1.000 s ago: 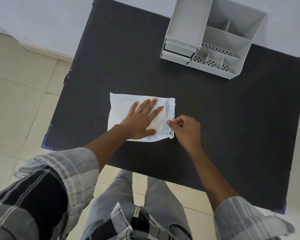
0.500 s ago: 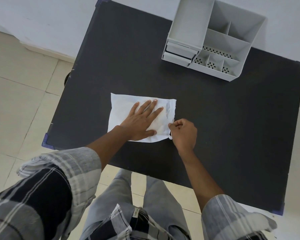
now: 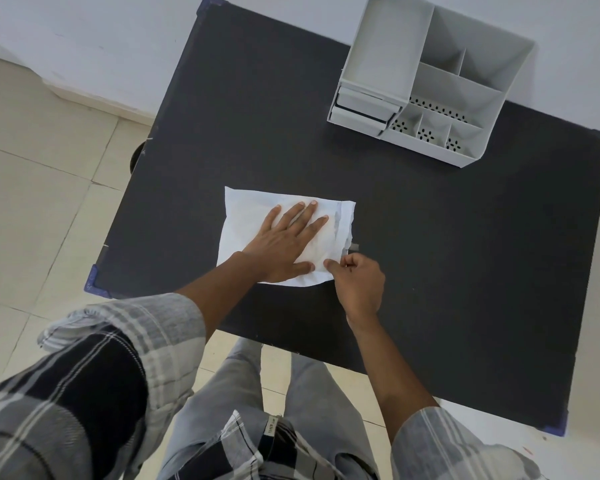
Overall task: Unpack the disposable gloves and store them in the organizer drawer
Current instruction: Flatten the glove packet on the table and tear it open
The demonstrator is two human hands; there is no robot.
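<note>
On the desk [image 3: 430, 237], organizer [image 3: 426, 77] at upper right with drawers shut, the glove packet [image 3: 250, 216] stays mid-frame under the flat, spread-fingered left hand [image 3: 284, 244]; the right hand [image 3: 357, 285], fingers pinched on its edge, has moved down to the lower corner, indicating tearing underway.

black table [image 3: 465, 271], beige tiled floor [image 3: 32, 202]

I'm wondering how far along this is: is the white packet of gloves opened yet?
Cannot tell for sure. The white packet lies flat under the left hand; the right hand pinches its crumpled end, with no gloves showing.
</note>
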